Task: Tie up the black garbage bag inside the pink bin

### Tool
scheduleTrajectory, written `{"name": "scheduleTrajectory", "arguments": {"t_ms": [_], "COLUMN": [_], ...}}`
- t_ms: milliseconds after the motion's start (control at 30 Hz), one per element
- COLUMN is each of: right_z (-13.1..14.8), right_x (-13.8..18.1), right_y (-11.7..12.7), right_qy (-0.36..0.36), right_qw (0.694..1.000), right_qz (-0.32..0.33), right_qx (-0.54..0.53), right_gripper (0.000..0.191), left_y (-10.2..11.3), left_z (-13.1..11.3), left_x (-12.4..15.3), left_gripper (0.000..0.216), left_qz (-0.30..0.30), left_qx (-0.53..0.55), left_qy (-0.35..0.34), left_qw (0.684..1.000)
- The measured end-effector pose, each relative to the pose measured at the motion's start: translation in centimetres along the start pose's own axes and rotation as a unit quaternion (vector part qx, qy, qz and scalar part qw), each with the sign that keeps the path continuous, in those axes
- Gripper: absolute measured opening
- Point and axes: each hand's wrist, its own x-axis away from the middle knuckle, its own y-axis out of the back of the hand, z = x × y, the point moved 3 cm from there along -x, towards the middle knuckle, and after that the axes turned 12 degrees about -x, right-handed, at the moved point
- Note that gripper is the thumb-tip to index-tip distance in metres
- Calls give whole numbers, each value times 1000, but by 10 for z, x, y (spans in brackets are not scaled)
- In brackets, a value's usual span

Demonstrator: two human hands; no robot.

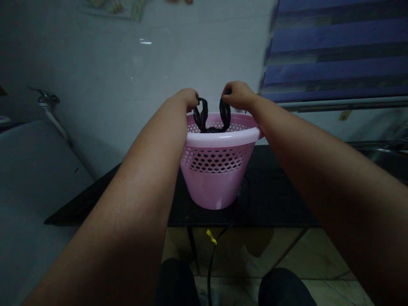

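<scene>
Two hands, left and right, each have fingers pinched shut on one handle of a black bag sitting inside the pink basket on the dark surface; thin, limp, likely light and slippery, it seems best held by those loops.

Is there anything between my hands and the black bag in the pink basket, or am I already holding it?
Nothing visible is in the way. The left hand and right hand each already grip a handle loop of the black bag, which sits inside the pink basket on the dark table.
</scene>
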Motion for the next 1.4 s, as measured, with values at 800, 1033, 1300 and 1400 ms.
{"name": "scheduleTrajectory", "arguments": {"t_ms": [800,1033,1300,1400], "right_z": [-7,3,-6,-7], "right_x": [-9,-5,-11,-12], "right_y": [-4,0,-1,-1], "right_qy": [64,70,66,62], "right_qw": [995,995,988,987], "right_qz": [-41,-36,-72,-73], "right_qx": [-65,-67,-116,-133], "right_gripper": [20,21,24,22], "left_y": [2,5,6,6], "left_z": [-12,-9,-11,-13], "left_x": [3,5,1,1], "left_gripper": [26,23,22,18], "left_qz": [-64,-69,-77,-76], "left_qx": [377,362,358,367], "left_qy": [-109,-92,-105,-107], "left_qw": [918,925,924,921]}}
